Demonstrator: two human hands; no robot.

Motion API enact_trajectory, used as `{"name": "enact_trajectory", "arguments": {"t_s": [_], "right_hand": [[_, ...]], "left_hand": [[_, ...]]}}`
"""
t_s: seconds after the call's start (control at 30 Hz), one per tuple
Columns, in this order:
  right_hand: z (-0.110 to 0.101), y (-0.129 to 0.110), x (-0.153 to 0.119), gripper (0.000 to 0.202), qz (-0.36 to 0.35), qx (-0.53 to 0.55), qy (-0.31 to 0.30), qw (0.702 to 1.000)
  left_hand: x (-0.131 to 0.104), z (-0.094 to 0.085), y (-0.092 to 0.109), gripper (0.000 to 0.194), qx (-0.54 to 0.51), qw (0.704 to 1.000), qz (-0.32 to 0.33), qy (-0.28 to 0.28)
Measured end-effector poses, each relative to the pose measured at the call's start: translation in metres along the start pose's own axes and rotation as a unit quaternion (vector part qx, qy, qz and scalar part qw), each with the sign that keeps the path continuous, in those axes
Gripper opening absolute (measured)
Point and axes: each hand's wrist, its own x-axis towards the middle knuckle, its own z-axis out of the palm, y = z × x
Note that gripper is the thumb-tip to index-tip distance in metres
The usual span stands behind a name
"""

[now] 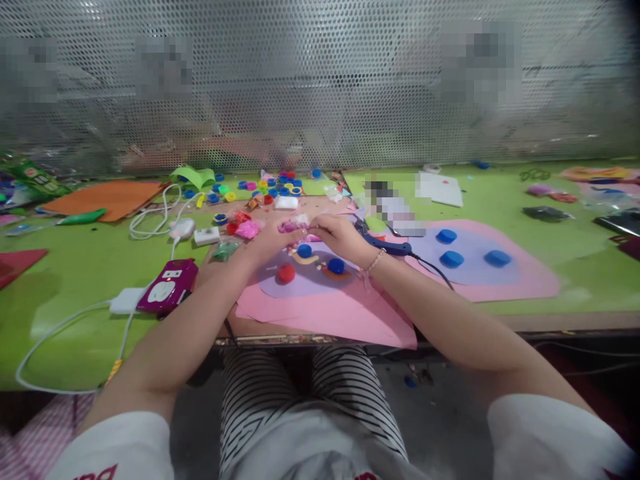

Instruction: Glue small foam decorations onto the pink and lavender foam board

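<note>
My left hand (277, 240) is closed around a crinkled pink bit of material (293, 227), too small and blurred to name. Close beside it, the fingertips of my right hand (336, 235) are pinched together at the same material; what they grip is hidden. Below both hands lies a pink sheet (320, 317) with a lavender paper shape (273, 285) on it. On that shape are a red bottle cap (286, 273) and two blue caps, one (305, 251) by a curved cream strip (306, 259), the other (336, 266) on an orange piece. A dark blue glue gun (387, 245) lies by my right wrist.
Loose coloured caps (270, 190) are scattered at the back, before a perforated metal panel (310, 80). A purple power bank (170, 287) with white cables stands left. Another pink-and-lavender cutout (530, 280) with blue caps lies right. Orange paper (107, 199) is far left.
</note>
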Motion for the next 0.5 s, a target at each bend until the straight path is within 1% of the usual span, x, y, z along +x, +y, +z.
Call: {"name": "enact_trajectory", "arguments": {"t_s": [0.1, 0.2, 0.4, 0.5], "right_hand": [[-0.0002, -0.0029, -0.0003, 0.018, -0.015, -0.004, -0.004, 1.000], [-0.0003, -0.0062, -0.0008, 0.020, -0.015, -0.007, 0.000, 1.000], [0.0008, -0.0039, -0.0006, 0.017, 0.034, 0.036, -0.004, 0.999], [0.0022, -0.0031, -0.0005, 0.015, 0.024, 0.030, -0.001, 0.999]], "left_hand": [[0.0000, 0.0004, -0.0036, 0.032, 0.025, 1.000, 0.000, -0.012], [-0.0012, 0.0012, -0.0039, 0.030, 0.036, 0.999, -0.005, -0.028], [-0.0026, 0.0034, 0.0011, 0.023, 0.005, 0.999, -0.023, -0.039], [-0.0013, 0.0016, 0.0041, 0.020, -0.037, 0.999, -0.024, -0.027]]}}
